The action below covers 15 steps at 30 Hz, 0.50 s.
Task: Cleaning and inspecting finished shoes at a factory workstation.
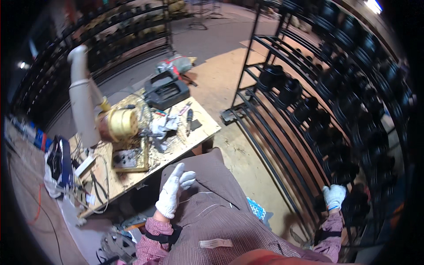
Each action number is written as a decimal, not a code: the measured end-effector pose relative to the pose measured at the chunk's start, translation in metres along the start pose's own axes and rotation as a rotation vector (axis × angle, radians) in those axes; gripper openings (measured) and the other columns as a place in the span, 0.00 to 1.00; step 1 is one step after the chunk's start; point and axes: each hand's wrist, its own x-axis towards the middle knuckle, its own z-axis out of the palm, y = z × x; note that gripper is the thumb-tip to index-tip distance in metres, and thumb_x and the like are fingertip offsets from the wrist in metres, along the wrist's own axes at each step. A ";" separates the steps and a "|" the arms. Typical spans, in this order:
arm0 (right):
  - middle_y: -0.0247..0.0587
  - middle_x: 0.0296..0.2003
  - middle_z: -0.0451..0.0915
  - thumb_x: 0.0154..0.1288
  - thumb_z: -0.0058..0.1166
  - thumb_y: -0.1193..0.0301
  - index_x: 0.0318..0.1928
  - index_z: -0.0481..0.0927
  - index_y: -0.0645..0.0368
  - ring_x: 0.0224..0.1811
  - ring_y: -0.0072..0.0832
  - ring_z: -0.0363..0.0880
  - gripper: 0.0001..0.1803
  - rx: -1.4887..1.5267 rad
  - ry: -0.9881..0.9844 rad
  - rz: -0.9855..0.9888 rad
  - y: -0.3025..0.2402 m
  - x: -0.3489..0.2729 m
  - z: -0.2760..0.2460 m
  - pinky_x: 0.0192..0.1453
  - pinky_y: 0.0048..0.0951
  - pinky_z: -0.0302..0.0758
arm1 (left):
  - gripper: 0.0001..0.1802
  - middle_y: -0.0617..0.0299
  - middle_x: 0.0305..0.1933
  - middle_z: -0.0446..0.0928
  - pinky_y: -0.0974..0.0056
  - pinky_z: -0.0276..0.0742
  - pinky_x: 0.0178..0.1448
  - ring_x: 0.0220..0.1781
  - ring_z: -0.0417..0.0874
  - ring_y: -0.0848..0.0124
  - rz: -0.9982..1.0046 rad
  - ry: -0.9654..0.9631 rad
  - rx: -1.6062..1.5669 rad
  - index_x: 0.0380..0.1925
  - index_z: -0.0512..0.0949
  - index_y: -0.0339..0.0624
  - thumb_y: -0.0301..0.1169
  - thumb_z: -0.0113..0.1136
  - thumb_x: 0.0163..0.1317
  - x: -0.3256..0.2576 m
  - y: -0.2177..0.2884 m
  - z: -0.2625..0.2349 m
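Fingers [180,173] of the white-gloved left hand [172,192]: spread open, holding nothing, raised at 4 o'clock of the cluttered wooden workbench [201,128]. White-gloved right hand [334,196]: closed around a black round part [353,204] on the black metal rack [282,145], at 3 o'clock.

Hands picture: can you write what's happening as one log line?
left hand: white glove, open, raised over checked-shirt lap | right hand: white glove, on black metal rack | cluttered wooden workbench ahead

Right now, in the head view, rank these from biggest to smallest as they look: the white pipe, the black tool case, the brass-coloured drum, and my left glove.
1. white pipe
2. black tool case
3. brass-coloured drum and left glove: about alike; the glove is nearer the camera, so I won't rank them.
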 end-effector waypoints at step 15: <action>0.47 0.48 0.81 0.53 0.68 0.61 0.46 0.79 0.65 0.55 0.51 0.81 0.24 0.995 0.243 -1.884 -0.365 -0.021 -0.263 0.69 0.62 0.70 | 0.65 0.47 0.80 0.57 0.49 0.57 0.81 0.78 0.62 0.52 0.194 0.276 -0.319 0.80 0.45 0.46 0.83 0.37 0.56 -0.027 -0.001 -0.019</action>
